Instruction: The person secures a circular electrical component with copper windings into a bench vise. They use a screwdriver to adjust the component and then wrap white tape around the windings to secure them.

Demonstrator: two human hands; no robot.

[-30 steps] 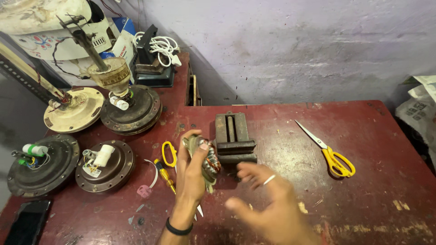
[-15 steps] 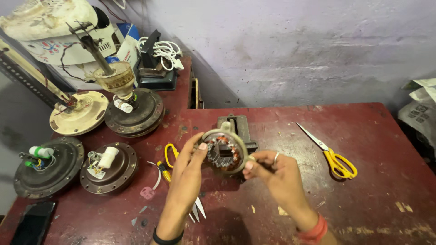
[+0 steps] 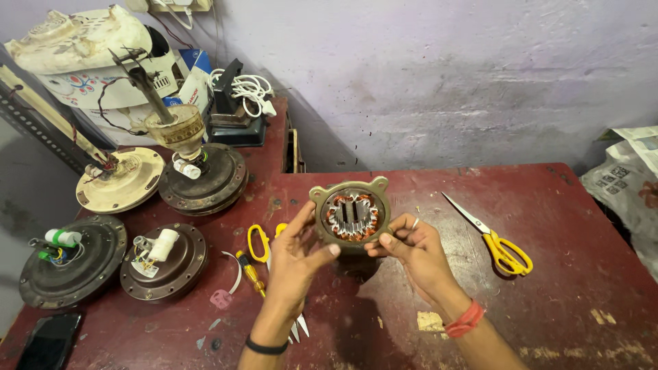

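Observation:
Both my hands hold up a round metal motor stator [image 3: 350, 212] with copper windings around its open centre, face towards me, above the dark red table [image 3: 548, 274]. My left hand [image 3: 296, 257] grips its left and lower edge, thumb across the bottom. My right hand [image 3: 411, 250] pinches its right edge; a ring is on one finger and a red band on the wrist. A dark block that stood on the table is mostly hidden behind the stator and my hands.
Yellow-handled scissors [image 3: 497, 240] lie to the right. A second yellow pair [image 3: 259, 241] and a screwdriver [image 3: 251, 273] lie left of my hands. Several dark fan motor housings [image 3: 164, 260] sit at left, a phone [image 3: 48, 341] at the near-left corner, newspaper [image 3: 627, 178] far right.
The stator was held edge-on in my left hand alone; my right hand joined, and together they turned it face-on and raised it. The view came closer.

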